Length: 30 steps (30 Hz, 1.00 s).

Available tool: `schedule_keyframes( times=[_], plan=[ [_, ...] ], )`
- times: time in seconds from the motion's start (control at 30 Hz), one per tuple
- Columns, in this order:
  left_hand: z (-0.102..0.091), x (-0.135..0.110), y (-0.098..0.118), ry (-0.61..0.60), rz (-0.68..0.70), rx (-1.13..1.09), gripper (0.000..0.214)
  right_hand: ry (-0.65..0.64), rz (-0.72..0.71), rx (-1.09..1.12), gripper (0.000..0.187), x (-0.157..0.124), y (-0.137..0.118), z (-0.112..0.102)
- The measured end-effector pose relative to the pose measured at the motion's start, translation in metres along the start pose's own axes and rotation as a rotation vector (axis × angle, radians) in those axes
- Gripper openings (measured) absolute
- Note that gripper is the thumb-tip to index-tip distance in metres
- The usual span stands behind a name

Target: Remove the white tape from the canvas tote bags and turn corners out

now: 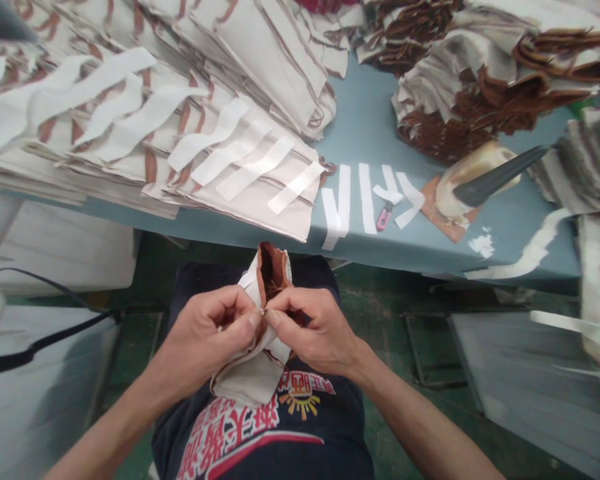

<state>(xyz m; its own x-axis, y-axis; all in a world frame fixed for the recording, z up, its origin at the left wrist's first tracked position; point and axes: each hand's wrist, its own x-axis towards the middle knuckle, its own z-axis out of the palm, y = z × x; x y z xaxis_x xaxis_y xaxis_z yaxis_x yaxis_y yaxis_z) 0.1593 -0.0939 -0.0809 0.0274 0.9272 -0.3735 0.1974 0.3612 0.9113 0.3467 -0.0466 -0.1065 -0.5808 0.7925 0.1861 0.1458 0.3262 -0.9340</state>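
Observation:
My left hand (207, 327) and my right hand (313, 330) are both closed on one folded fabric piece (253, 370), cream outside and brown inside, held over my lap below the table edge. The thumbs and forefingers of both hands pinch together at the piece's middle seam. Its brown open end (273, 267) points up toward the table. The lower cream end hangs against my dark printed shirt.
A blue-grey table (370, 127) carries fanned stacks of cream pieces with white strips (155, 133) at left. Brown-and-cream heaps (480, 87) sit at right. Loose white strips (367, 197), a small pink tool (383, 217) and a cone-shaped form (480, 180) lie near the front edge.

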Motion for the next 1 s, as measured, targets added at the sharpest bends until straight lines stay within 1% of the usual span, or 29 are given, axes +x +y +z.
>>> schedule_keyframes(
  times=[0.07, 0.13, 0.2, 0.27, 0.33, 0.37, 0.4, 0.43, 0.5, 0.53, 0.57, 0.6, 0.7, 0.83, 0.93, 1.0],
  plan=[
    [-0.009, 0.004, 0.007, 0.035, 0.157, 0.197, 0.019, -0.030, 0.044, 0.042, 0.021, 0.003, -0.008, -0.005],
    [-0.014, 0.010, 0.009, 0.050, 0.267, 0.341, 0.018, -0.017, -0.008, 0.043, 0.021, 0.005, -0.020, -0.009],
    [-0.018, 0.014, 0.007, 0.058, 0.317, 0.385, 0.019, 0.028, -0.106, 0.028, 0.021, 0.007, -0.032, -0.012],
    [-0.022, 0.016, 0.004, 0.135, 0.356, 0.378, 0.015, 0.061, -0.152, 0.027, 0.021, 0.009, -0.042, -0.014],
    [-0.027, 0.014, 0.005, 0.235, 0.436, 0.372, 0.012, 0.054, -0.093, 0.042, 0.021, 0.011, -0.046, -0.016],
    [-0.030, 0.013, 0.007, 0.239, 0.491, 0.373, 0.016, 0.040, -0.058, 0.043, 0.020, 0.013, -0.046, -0.017],
    [-0.032, 0.013, 0.011, 0.195, 0.551, 0.372, 0.022, 0.024, -0.041, 0.033, 0.020, 0.016, -0.045, -0.019],
    [-0.034, 0.014, 0.015, 0.104, 0.608, 0.377, 0.026, 0.011, -0.044, 0.014, 0.019, 0.018, -0.044, -0.020],
    [-0.036, 0.018, 0.024, -0.117, 0.674, 0.406, 0.029, -0.006, -0.086, -0.027, 0.018, 0.024, -0.043, -0.023],
    [-0.037, 0.022, 0.028, -0.194, 0.687, 0.427, 0.028, -0.007, -0.106, -0.043, 0.018, 0.027, -0.044, -0.025],
    [-0.039, 0.026, 0.032, -0.244, 0.690, 0.449, 0.027, -0.004, -0.117, -0.061, 0.018, 0.030, -0.045, -0.028],
    [-0.040, 0.030, 0.035, -0.267, 0.685, 0.468, 0.026, 0.001, -0.118, -0.080, 0.019, 0.033, -0.047, -0.031],
    [-0.044, 0.036, 0.042, -0.243, 0.681, 0.507, 0.018, -0.001, -0.097, -0.122, 0.019, 0.039, -0.053, -0.039],
    [-0.044, 0.031, 0.047, -0.230, 0.656, 0.482, 0.012, -0.030, -0.040, -0.101, 0.014, 0.043, -0.056, -0.045],
    [-0.039, 0.028, 0.049, -0.204, 0.576, 0.456, 0.011, -0.034, 0.000, -0.074, 0.012, 0.044, -0.056, -0.044],
    [-0.036, 0.028, 0.049, -0.206, 0.517, 0.443, 0.017, -0.063, 0.016, -0.047, 0.011, 0.043, -0.056, -0.044]
  ],
)
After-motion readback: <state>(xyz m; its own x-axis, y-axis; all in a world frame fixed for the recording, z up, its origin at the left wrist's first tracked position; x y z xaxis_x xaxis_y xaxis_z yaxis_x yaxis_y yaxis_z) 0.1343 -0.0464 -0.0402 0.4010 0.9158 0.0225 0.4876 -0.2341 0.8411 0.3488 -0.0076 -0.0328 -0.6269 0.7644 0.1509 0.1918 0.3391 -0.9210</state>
